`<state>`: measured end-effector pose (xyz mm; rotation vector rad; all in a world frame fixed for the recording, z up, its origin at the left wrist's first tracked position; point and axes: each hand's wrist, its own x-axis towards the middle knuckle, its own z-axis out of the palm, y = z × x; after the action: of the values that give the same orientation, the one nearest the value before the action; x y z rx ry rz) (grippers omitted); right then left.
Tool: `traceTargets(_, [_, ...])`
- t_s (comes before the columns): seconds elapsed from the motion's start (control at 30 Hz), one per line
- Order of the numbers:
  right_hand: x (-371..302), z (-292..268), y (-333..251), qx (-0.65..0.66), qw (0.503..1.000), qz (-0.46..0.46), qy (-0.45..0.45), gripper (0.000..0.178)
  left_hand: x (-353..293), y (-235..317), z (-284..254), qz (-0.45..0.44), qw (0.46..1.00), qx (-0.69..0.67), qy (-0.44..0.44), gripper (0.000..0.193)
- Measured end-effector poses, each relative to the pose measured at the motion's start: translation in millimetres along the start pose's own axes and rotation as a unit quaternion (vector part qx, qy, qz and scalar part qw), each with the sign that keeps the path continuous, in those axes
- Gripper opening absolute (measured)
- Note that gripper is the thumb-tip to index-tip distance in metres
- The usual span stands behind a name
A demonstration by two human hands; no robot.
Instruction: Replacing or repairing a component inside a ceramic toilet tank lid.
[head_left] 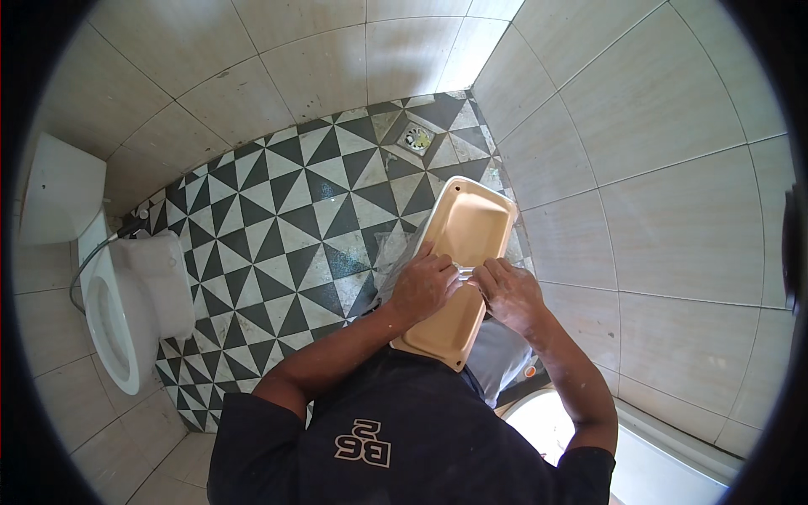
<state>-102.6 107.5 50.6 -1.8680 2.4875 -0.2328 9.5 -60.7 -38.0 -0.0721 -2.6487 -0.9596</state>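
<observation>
A long beige shallow tray-like piece (473, 220) with two recessed halves, a pale outer side and small holes near its ends lies slantwise in front of my body. Over its middle, my left hand (425, 286) curls with its fingertips closed against a small shiny whitish piece (464, 271). From the other side my right hand (508, 293) pinches at the same piece, thumb and fingers bent together. What exactly this piece is cannot be made out, as my fingers cover much of it. Clear plastic wrap (389, 252) shows beside the tray-like piece.
A white toilet (114, 320) with its tank (63, 189) stands at the left, a sprayer hose (84, 269) beside it. A floor drain (415, 139) lies near the far corner. A tiled wall (572, 219) rises close on the right. A white rounded fixture (539, 425) is behind my right arm.
</observation>
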Motion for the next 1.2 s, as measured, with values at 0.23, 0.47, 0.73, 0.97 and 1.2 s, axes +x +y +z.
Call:
traceTargets(0.23, [4,3,-1,-0.004,1.0,0.022,-0.014,0.018,-2,0,4,-0.008,1.0,-0.007,0.021,0.015])
traceTargets(0.47, [6,-21,-3,0.007,0.999,-0.036,-0.041,0.022,-5,-3,2,-0.005,1.0,-0.017,0.022,0.018])
traceTargets(0.73, [-1,-3,5,-0.001,1.0,0.002,-0.03,0.016,-3,-2,3,-0.007,1.0,-0.011,0.015,0.016])
traceTargets(0.97, [0,-13,1,0.01,1.0,0.024,0.002,0.028,-5,-1,6,-0.005,1.0,-0.007,0.0,0.017])
traceTargets(1.2, [-6,-8,4,-0.014,0.999,-0.031,0.025,0.025,-2,2,5,0.012,1.0,0.001,0.011,0.017])
